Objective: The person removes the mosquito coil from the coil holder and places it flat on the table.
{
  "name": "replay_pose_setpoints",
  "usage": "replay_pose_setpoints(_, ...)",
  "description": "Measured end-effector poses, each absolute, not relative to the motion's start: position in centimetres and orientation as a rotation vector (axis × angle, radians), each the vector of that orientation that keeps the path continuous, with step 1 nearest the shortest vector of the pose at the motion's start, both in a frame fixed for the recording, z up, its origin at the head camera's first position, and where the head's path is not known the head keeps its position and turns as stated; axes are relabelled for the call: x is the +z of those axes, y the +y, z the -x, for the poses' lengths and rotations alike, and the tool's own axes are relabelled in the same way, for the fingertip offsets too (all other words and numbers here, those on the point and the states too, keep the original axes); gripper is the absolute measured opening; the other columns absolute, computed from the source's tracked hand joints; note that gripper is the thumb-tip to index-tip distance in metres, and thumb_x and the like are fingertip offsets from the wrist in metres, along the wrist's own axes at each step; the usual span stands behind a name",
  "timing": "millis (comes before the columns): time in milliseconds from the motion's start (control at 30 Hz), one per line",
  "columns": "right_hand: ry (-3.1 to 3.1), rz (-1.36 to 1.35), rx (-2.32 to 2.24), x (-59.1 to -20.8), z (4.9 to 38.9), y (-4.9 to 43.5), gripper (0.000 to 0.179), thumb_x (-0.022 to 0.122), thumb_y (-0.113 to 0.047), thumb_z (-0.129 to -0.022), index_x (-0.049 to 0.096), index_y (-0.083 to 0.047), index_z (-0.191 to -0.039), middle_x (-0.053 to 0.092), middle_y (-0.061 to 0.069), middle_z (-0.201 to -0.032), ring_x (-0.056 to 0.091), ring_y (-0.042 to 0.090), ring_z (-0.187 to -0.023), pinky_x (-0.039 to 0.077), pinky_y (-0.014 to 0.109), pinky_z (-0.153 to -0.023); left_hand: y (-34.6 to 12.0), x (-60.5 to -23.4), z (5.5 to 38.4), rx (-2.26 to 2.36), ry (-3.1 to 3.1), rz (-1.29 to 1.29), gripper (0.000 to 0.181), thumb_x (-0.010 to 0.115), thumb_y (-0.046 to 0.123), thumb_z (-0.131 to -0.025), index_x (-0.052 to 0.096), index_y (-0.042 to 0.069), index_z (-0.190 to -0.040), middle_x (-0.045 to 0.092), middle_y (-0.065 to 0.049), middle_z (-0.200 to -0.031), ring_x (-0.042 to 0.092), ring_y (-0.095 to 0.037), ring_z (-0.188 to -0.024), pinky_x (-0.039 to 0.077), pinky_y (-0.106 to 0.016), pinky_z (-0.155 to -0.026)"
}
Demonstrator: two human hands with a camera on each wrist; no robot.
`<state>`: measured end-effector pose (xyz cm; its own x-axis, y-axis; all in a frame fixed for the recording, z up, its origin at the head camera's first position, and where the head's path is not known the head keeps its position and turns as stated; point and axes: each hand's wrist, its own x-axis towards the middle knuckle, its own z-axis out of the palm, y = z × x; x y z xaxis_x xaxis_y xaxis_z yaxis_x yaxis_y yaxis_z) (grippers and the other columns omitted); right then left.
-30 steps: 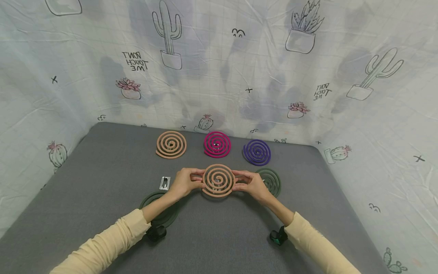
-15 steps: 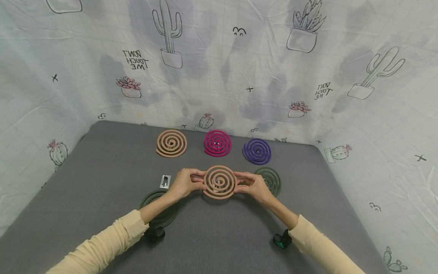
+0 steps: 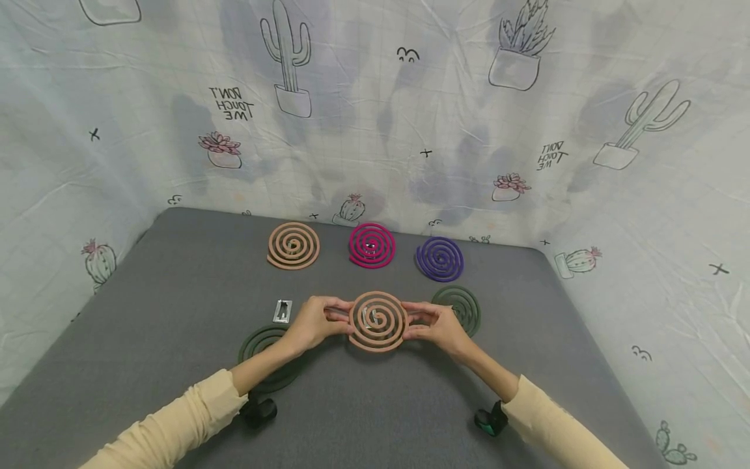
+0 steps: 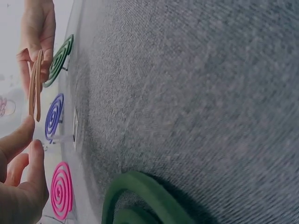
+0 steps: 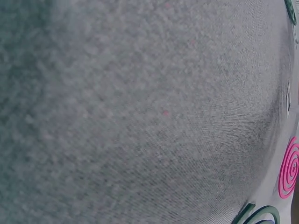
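A tan mosquito coil [image 3: 379,320] is held between both hands over the middle of the table in the head view. My left hand [image 3: 316,322] pinches its left rim between thumb and fingers, while my right hand [image 3: 438,327] pinches the right rim. Through the rings shows part of a small metal coil stand [image 4: 75,130] that stands on the cloth below. In the left wrist view the coil [image 4: 35,88] appears edge-on, raised off the table. The right wrist view shows neither hand clearly.
Behind lie another tan coil [image 3: 294,245], a pink coil [image 3: 372,245] and a purple coil [image 3: 440,258]. One green coil [image 3: 459,309] is beyond my right hand; another green coil [image 3: 252,342] lies partly under my left forearm. A flat metal stand [image 3: 282,311] lies left.
Both hands have brought the tan coil slightly nearer to the person. The metal stand now shows through the rings left of the coil's centre. The other coils stay put.
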<state>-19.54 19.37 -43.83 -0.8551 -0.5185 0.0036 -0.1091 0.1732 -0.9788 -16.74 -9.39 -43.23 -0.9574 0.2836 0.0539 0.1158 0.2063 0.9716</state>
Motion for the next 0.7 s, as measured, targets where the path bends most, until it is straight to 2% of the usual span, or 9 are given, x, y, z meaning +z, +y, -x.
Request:
replay_pose_setpoints(133, 2.121, 0.630, -1.727, -43.8, 19.3, 19.5, 0.058, 0.077, 0.001, -0.077, 0.055, 0.005, -0.131, 0.059, 0.025, -0.122, 0.064, 0.023, -0.100, 0.057, 0.027, -0.077, -9.4, -43.5, 16.5, 1.867, 2.314, -0.396, 0.041, 0.078, -0.002, -0.076, 0.064, -0.011, -0.114, 0.067, -0.025, -0.106, 0.070, -0.030, -0.088, 0.058, -0.023, -0.068)
replay_pose_setpoints(433, 2.096, 0.654, -1.723, -44.1, 18.4, 19.7, 0.058, 0.076, 0.001, -0.078, 0.054, 0.007, -0.131, 0.058, 0.026, -0.123, 0.064, 0.014, -0.099, 0.057, 0.028, -0.078, -9.2, -43.8, 15.7, 1.828, 2.341, -0.430, 0.040, 0.080, -0.002, -0.073, 0.064, -0.011, -0.109, 0.066, -0.024, -0.106, 0.071, -0.027, -0.085, 0.057, -0.022, -0.064)
replay_pose_setpoints(700, 2.109, 0.640, -1.719, -44.1, 17.8, 19.7, 0.059, 0.079, -0.001, -0.076, 0.055, 0.007, -0.129, 0.059, 0.026, -0.120, 0.064, 0.016, -0.098, 0.057, 0.026, -0.077, -9.2, -44.1, 15.4, 1.779, 2.375, -0.470, 0.039, 0.080, -0.004, -0.072, 0.063, -0.009, -0.107, 0.065, -0.022, -0.105, 0.071, -0.026, -0.083, 0.056, -0.022, -0.062)
